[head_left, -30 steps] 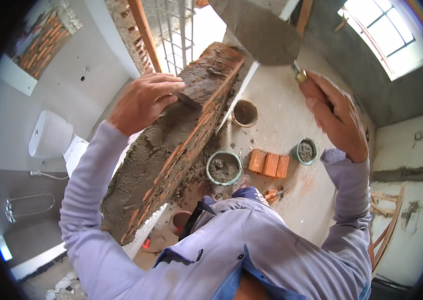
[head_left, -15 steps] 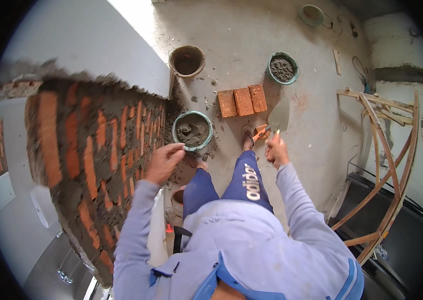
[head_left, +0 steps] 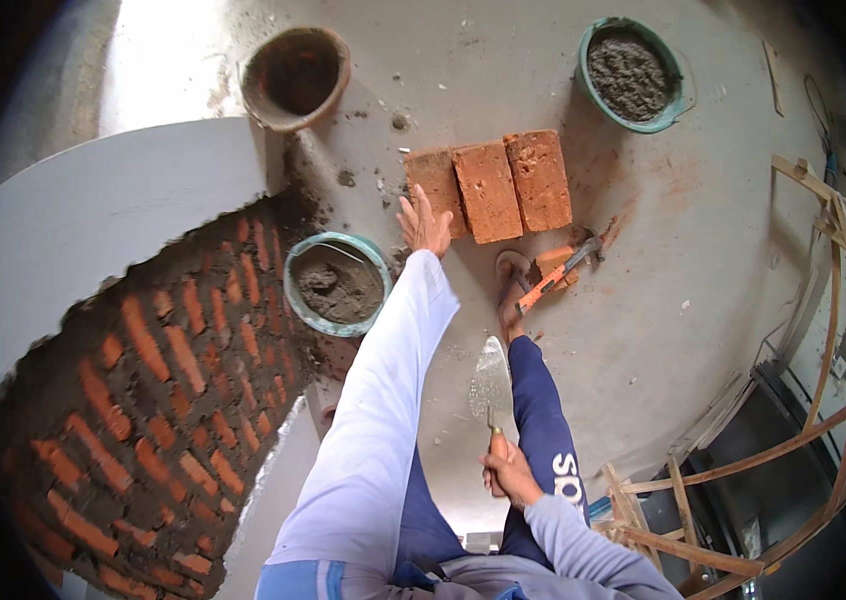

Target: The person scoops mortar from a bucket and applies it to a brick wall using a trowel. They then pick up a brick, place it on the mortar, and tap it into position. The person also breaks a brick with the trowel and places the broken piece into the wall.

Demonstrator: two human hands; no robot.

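Observation:
My left hand (head_left: 427,222) is stretched forward with its fingers spread, over the near edge of the leftmost red brick (head_left: 433,172). Two more bricks, a middle brick (head_left: 488,190) and a right brick (head_left: 538,180), lie beside it in a row. My right hand (head_left: 511,472) is closed round the wooden handle of a trowel (head_left: 491,382), whose blade points away from me above my leg. Just left of my left forearm stands a green bucket (head_left: 383,268) with grey mortar (head_left: 338,285) in it. Whether my left fingertips touch the brick, I cannot tell.
An orange-handled hammer (head_left: 549,287) rests on a broken brick piece (head_left: 555,264) by my foot. Another bucket of mortar (head_left: 629,75) stands far right, a brown bucket (head_left: 295,78) far left. A brick wall (head_left: 163,400) rises at left, a wooden frame (head_left: 843,340) at right.
My left hand has reached forward from beside the mortar bucket to the bricks. My right hand has drawn the trowel back toward me. The view has shifted and turned.

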